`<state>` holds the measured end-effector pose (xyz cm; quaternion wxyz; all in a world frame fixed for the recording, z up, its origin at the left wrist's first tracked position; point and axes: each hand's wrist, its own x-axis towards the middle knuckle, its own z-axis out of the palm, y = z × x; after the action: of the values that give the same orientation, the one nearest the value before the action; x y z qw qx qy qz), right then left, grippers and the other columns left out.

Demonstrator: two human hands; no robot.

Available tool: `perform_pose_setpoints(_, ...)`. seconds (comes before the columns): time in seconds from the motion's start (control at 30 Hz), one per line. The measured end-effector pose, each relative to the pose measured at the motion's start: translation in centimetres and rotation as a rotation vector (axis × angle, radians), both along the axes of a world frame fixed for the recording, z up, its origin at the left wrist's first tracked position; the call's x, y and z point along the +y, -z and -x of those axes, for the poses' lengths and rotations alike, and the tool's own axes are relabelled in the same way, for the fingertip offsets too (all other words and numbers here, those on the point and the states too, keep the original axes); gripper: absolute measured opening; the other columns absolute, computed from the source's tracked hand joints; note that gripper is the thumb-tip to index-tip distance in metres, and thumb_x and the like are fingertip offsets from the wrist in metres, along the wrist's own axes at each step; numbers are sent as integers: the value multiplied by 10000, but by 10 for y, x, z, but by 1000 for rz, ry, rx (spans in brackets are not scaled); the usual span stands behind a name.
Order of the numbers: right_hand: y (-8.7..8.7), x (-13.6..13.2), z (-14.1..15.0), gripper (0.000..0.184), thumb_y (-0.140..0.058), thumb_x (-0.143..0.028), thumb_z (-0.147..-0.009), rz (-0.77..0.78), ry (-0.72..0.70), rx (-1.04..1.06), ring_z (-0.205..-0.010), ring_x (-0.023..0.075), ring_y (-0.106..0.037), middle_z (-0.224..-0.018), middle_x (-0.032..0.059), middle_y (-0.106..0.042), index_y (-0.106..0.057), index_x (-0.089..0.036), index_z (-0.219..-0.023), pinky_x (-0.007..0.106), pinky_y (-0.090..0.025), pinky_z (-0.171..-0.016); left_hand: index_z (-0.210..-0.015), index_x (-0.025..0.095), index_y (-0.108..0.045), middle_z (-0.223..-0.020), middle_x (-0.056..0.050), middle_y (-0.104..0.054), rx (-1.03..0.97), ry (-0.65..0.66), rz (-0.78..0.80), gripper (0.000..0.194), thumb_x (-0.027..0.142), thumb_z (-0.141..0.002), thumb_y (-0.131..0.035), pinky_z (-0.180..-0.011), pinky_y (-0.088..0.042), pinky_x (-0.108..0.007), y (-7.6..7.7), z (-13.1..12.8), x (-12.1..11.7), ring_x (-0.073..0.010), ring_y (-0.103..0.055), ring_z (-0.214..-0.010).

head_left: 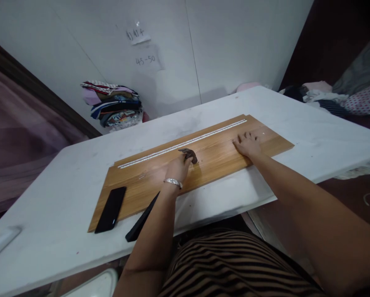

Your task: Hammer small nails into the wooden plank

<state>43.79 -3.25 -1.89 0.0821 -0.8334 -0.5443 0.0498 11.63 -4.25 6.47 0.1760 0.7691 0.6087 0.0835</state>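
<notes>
My left hand (177, 168), with a silver bracelet at the wrist, is closed round a claw hammer (191, 156) close to its dark metal head. Its black handle runs back beneath my forearm and shows again past it. The head is over the middle of a wood-grain board (215, 146), near a few tiny dark specks. My right hand (248, 144) rests on the board's right part, fingers spread and slightly bent, holding nothing that I can see. Two thin white strips (185, 144) with small marks lie parallel along the board's far side.
A black phone (111, 209) lies on the board's left end. The board rests on a white-covered table (79, 169). Folded cloth (116, 103) is stacked by the back wall, where handwritten notes (146, 60) hang. More fabric (327, 97) is piled at right.
</notes>
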Motion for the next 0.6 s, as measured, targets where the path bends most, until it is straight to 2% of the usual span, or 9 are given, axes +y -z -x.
perform_pose_setpoints(0.23,-1,-1,1,658,-210,-563,-1029,-7,-1,-5,-1449,363,-350,-1547,215,-465,-574,-164,-1405,573,-272,-1136,-1304,177,-673,-1129,-150,-778,-11,-4,-21,419,411,-1027,-462,-856,-498,-324,-3,0,1,-263,-727,-1050)
perform_pose_setpoints(0.47,-3,-1,1,649,-221,-566,-1030,-5,2,-1,-1433,360,-368,-1538,210,-472,-588,-170,-1391,564,-287,-1130,-1284,184,-681,-1156,-153,-772,17,2,-15,402,410,-1024,-474,-860,-498,-331,2,0,1,-275,-718,-1081)
perform_pose_setpoints(0.6,-4,-2,2,646,-231,-560,-1032,-15,-6,-4,-1435,360,-369,-1530,217,-480,-591,-161,-1389,561,-284,-1133,-1278,184,-679,-1137,-147,-776,16,0,-12,399,412,-1027,-469,-847,-495,-320,0,0,1,-267,-722,-1066)
